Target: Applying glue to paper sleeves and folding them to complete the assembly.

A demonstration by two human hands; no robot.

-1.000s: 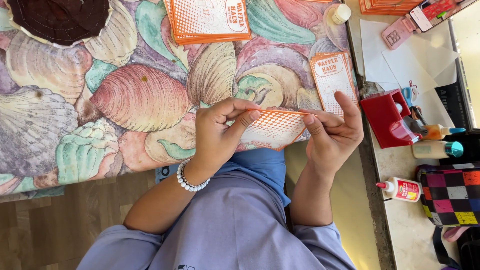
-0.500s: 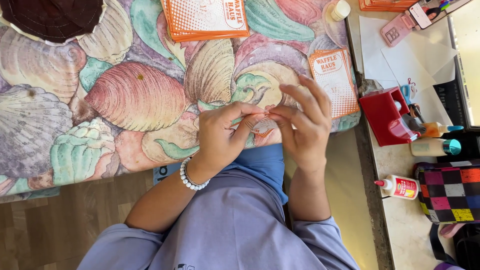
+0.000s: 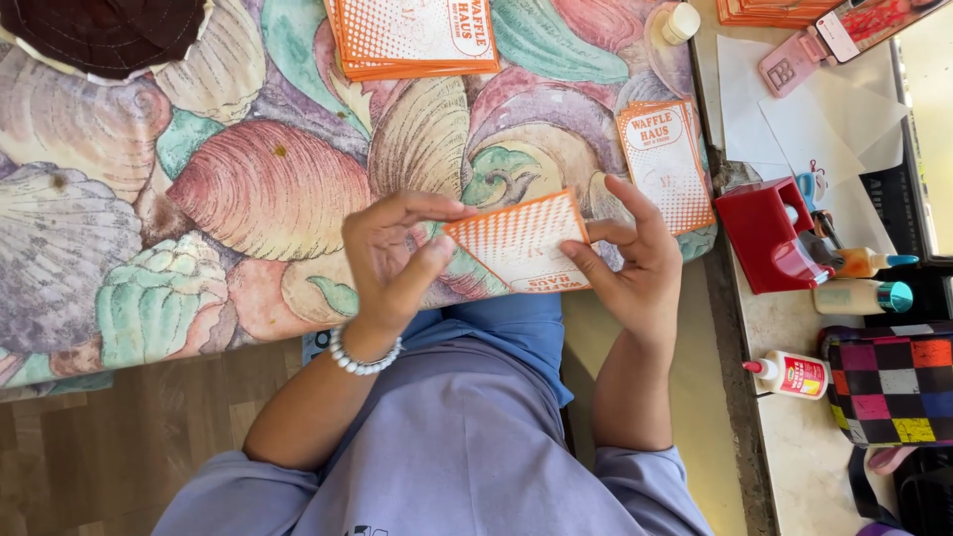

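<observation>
While both hands (image 3: 397,253) (image 3: 635,263) pinch it, orange paper sleeve (image 3: 521,241) tilts.

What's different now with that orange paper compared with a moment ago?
Both hands, left hand and right hand, have moved apart, so the orange paper piece, bunched between the fingers half a second ago, now shows flat. Both keep their grip. The orange stack and small pile stayed put.
</observation>
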